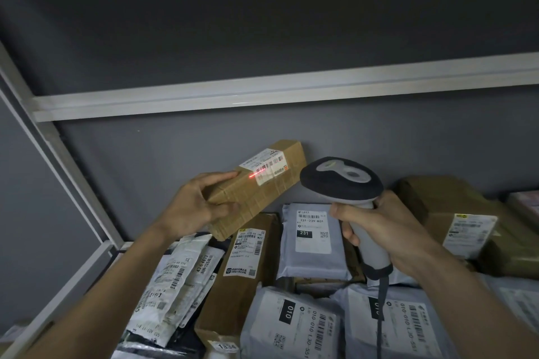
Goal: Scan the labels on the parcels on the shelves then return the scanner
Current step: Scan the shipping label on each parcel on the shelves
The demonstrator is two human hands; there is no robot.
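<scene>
My left hand (pixel 198 207) grips a long brown cardboard box (pixel 256 189) by its lower left end and holds it tilted above the shelf's parcels. A white label (pixel 267 166) with barcodes sits on the box's top face, and a red scan line crosses its left part. My right hand (pixel 382 227) is wrapped around the grey handle of a barcode scanner (pixel 341 181), whose dark head points left at the label from close by. The scanner's cable (pixel 380 309) hangs down over the parcels.
The shelf holds several parcels: grey mailers marked 231 (pixel 313 239) and 010 (pixel 288 326), a brown box (pixel 242 274) lying flat, white bags (pixel 175 280) at left, a large brown parcel (pixel 455 221) at right. A white shelf beam (pixel 262 93) runs overhead, a post (pixel 58 154) at left.
</scene>
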